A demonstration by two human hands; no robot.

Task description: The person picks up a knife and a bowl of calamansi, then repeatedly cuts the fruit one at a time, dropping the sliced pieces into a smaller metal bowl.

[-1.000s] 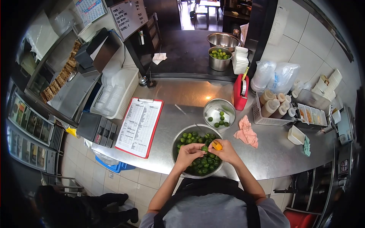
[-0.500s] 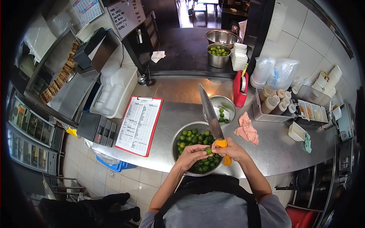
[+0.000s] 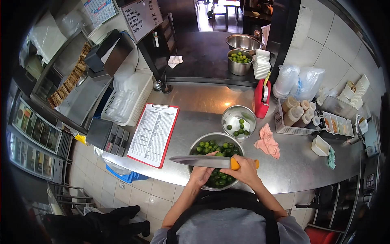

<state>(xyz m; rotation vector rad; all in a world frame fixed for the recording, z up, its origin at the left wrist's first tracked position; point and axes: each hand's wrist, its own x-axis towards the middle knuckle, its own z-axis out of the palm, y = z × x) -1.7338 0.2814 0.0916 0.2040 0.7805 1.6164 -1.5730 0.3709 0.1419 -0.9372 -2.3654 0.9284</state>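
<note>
My right hand (image 3: 245, 170) is wrapped round the orange handle of a large knife (image 3: 203, 161), whose blade points left across a steel bowl (image 3: 195, 144) of green limes (image 3: 213, 147). Partly under the blade is my left hand (image 3: 202, 174), at the bowl's left side; its fingers are mostly hidden by the knife, and what they hold cannot be made out. Behind the big bowl stands a smaller steel bowl (image 3: 224, 118) with several limes at its bottom.
Left of the bowls lies a red clipboard (image 3: 152, 134). A pink cloth (image 3: 267, 141), a red tape dispenser (image 3: 262, 99) and a bottle basket (image 3: 289, 129) are to the right. On the dark shelf stands a steel pot (image 3: 239, 68) of limes.
The knife has swung from pointing away to lying crosswise, pointing left. My left hand is now behind its blade. More limes lie in the small bowl, and the view has shifted slightly.
</note>
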